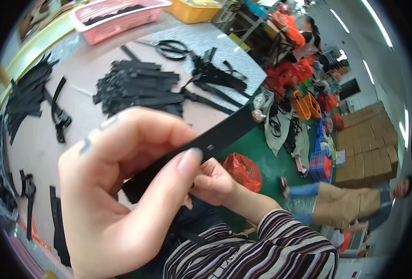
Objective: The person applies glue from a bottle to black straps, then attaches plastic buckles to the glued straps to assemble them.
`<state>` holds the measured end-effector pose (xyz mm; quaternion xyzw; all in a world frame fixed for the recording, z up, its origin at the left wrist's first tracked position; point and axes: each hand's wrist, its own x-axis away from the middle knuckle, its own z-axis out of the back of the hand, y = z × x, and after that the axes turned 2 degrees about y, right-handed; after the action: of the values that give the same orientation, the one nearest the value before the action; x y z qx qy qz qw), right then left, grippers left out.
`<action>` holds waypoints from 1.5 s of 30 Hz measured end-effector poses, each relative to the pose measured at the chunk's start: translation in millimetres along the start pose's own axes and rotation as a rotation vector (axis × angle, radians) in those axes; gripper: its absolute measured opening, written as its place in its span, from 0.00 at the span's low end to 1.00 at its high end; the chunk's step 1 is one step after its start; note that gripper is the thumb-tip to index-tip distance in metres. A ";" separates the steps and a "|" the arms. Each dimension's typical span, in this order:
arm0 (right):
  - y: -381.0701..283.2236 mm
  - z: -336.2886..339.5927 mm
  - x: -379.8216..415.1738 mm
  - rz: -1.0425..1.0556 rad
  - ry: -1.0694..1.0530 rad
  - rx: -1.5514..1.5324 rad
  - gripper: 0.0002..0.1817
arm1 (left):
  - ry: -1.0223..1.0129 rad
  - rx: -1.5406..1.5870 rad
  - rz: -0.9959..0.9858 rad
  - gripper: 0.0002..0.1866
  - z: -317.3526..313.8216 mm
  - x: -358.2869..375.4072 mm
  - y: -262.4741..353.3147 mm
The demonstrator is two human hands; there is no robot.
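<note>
A wide black strap [231, 132] runs slantwise across the middle of the view, with a small light mark on it. My left hand [122, 186], large and close to the camera, is curled round the strap, its thumb pressing on the near face. Just beyond that thumb is my right hand [215, 183], below the strap's edge, its fingers pinched together. What lies between those fingertips is mostly hidden. Behind my left hand, a thick pile of black straps [138, 86] lies on the table [82, 67].
More black straps [27, 95] and a buckled piece [59, 116] lie at left. Beyond are a pink basket [122, 23] and a yellow bin [194, 11]. A red bag [243, 172] is near my right arm. A person in an apron [340, 204] stands at right, by stacked cartons [368, 144].
</note>
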<state>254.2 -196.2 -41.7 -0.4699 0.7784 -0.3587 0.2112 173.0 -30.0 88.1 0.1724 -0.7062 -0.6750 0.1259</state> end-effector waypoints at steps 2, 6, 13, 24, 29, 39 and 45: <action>-1.6 0.6 2.9 0.058 -0.100 -0.071 0.15 | -0.067 0.030 0.031 0.07 1.4 -1.5 -8.8; -2.6 6.2 4.6 0.106 -0.251 -0.046 0.17 | -0.152 0.266 0.315 0.05 22.3 -1.8 -45.2; 0.4 -1.2 -4.1 -0.033 -0.321 -0.114 0.14 | -0.182 0.468 0.430 0.07 28.7 13.9 -65.0; -5.9 -13.9 -10.0 -0.326 -0.230 0.150 0.13 | 0.125 0.378 0.404 0.08 60.1 74.3 -91.8; 21.8 -12.0 -12.3 -0.459 -0.219 0.158 0.11 | 0.239 0.366 0.432 0.07 69.4 108.5 -109.6; 35.2 -20.8 -17.1 -0.490 -0.290 0.173 0.10 | 0.292 0.631 0.409 0.06 69.1 136.1 -126.0; 41.4 -23.9 -19.2 -0.472 -0.360 0.132 0.09 | 0.251 0.600 0.440 0.06 70.2 138.4 -122.2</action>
<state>223.3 -158.1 -57.5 -0.6791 0.5729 -0.3586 0.2864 27.3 -26.9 -45.3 0.1270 -0.8714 -0.3692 0.2970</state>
